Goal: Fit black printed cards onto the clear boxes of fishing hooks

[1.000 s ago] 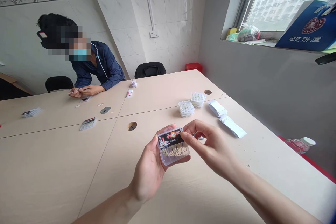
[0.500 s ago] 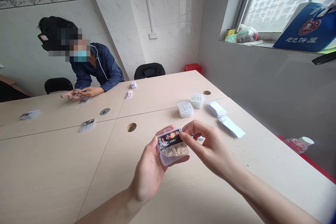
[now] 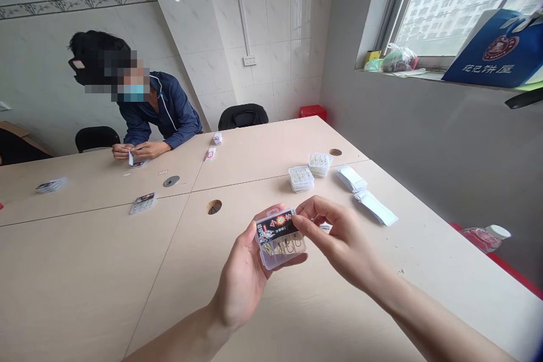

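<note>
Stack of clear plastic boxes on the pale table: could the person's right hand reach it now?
Probably yes. The right hand only touches the small clear plastic hook box, which the left hand cradles, and nothing visible stands between it and the stack of clear plastic boxes.

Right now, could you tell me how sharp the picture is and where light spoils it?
In the head view, the clear plastic box in the left hand looks sharp, while the window is blown out white, and the table edges bow.
</note>
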{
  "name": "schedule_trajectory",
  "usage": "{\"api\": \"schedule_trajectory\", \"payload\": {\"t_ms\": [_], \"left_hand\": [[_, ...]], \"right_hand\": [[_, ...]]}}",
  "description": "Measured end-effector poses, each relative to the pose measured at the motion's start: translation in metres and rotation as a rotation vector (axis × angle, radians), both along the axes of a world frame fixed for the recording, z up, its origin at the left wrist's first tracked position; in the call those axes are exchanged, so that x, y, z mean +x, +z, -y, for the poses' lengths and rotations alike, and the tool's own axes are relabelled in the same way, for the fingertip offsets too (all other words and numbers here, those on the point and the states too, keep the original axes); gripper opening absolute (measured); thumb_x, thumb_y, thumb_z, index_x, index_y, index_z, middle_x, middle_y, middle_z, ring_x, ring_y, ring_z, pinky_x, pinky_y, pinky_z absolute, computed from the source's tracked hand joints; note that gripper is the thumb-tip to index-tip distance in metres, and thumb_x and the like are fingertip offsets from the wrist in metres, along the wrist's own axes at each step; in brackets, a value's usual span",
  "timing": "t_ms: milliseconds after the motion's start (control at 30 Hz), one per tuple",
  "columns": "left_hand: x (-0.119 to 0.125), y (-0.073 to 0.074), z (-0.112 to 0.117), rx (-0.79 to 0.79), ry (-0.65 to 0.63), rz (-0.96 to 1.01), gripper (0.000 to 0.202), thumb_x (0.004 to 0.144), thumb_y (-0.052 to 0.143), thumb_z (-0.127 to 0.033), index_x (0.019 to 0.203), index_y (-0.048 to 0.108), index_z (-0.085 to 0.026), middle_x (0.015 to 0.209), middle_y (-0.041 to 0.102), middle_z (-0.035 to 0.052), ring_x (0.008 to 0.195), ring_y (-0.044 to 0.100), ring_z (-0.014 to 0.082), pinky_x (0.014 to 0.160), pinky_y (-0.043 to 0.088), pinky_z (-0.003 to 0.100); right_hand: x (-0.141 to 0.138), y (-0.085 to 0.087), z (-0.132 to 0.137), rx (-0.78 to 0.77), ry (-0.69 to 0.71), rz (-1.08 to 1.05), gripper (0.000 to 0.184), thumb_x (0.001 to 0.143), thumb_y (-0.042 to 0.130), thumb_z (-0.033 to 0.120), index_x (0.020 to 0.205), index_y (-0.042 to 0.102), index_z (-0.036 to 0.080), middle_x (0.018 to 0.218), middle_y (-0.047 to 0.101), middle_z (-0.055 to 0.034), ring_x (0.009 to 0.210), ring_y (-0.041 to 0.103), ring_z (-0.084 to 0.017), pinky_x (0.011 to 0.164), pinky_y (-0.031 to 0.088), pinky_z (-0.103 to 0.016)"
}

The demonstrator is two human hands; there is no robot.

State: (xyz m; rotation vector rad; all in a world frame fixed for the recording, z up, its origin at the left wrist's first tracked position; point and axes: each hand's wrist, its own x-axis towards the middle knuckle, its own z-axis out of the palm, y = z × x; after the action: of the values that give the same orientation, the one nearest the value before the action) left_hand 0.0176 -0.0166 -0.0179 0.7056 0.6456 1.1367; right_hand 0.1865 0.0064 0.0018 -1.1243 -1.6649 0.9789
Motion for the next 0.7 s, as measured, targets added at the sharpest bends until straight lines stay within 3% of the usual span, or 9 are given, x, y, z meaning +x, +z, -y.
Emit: {"api": "schedule_trajectory", "payload": {"t_ms": [700], "left_hand": [[-0.0003,0.0028,0.0010,0.010,0.005,0.044,0.049,0.099,0.028,-0.048,0.125,0.060,-0.020,0.119,0.068,0.0104,0.110,0.063,0.0298,0.087,0.056,0.051]], "right_hand": [[-0.0035,0.0050,0.0084,0.062,-0.014,0.049,0.020,0.093,0.056,0.029,0.075,0.057,0.021,0.078,0.064,0.0001,0.071,0.055,-0.014,0.053,0.038,-0.026]]}}
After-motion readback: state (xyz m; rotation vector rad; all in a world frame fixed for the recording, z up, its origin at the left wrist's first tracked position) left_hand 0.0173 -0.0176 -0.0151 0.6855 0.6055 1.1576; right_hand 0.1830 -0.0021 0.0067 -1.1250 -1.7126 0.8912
